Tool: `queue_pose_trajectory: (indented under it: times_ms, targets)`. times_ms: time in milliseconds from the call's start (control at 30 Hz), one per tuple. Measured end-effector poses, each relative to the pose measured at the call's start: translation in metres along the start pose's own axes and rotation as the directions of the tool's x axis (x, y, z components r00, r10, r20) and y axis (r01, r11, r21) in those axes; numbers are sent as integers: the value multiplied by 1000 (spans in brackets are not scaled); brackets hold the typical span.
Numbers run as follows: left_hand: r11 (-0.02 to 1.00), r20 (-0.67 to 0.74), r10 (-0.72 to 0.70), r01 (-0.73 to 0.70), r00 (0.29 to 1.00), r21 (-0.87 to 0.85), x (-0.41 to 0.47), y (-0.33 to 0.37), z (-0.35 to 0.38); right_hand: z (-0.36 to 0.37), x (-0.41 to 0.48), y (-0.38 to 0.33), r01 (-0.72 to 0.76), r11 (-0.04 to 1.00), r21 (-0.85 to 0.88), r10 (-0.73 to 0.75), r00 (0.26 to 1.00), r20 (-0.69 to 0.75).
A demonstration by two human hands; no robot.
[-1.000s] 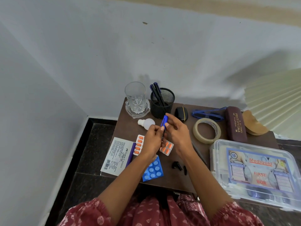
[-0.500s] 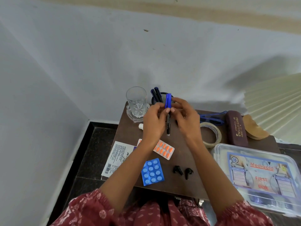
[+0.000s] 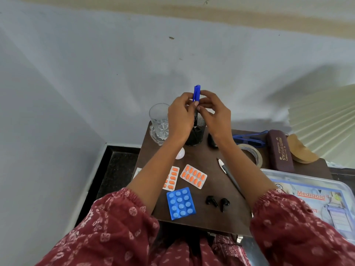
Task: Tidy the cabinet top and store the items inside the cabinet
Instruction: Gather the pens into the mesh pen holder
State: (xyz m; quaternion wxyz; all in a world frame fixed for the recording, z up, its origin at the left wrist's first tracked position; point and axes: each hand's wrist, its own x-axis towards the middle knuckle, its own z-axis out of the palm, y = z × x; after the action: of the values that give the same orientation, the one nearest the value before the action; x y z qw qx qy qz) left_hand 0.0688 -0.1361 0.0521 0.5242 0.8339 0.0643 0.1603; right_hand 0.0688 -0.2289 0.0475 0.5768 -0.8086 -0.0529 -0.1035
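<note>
Cabinet top (image 3: 194,156), a small brown surface in the corner of a room, was crowded with loose things. A clear first-aid box (image 3: 307,191) filled its right side and seemed to hang past the right edge. A drinking glass (image 3: 159,121) stood at the far left corner, with a black mesh pen holder (image 3: 195,136) just beside it along the far edge.

Both hands were raised above the holder. The left hand (image 3: 180,116) had its fingers curled round a blue-capped pen (image 3: 196,93), held upright in the air with its lower end pointing into the holder's mouth. The right hand (image 3: 215,114) pinched the same pen with thumb and fingertips just below the cap. The fingers hid the joint, so whether the cap was pressed home could not be told.

Several things could have gone wrong from there:
- A loose cap might have popped off as the pen dropped in.
- A pen let go at a slant could have caught the rim and tipped the light holder into the glass.
- The left wrist sat close to the glass and could have knocked it over the far left corner.
- Three blister packs (image 3: 193,176) and two small black earbuds (image 3: 211,201) lay near the front edge between the forearms, where a lowering sleeve could have swept them to the floor.
</note>
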Motion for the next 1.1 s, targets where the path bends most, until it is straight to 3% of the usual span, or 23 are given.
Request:
queue_pose_trajectory:
  times_ms: [367,667,1100]
  targets:
    - [990,55,-51,43,997,137,-6,-18,6,12,2,20,-49,984,-172,71,990,122]
    - [950,110,-99,61,989,305,-1,-24,15,20,5,42,-88,877,-472,138,988,73]
    - [961,108,-64,32,992,274,-6,-27,21,14,10,42,-86,859,-504,172,977,128]
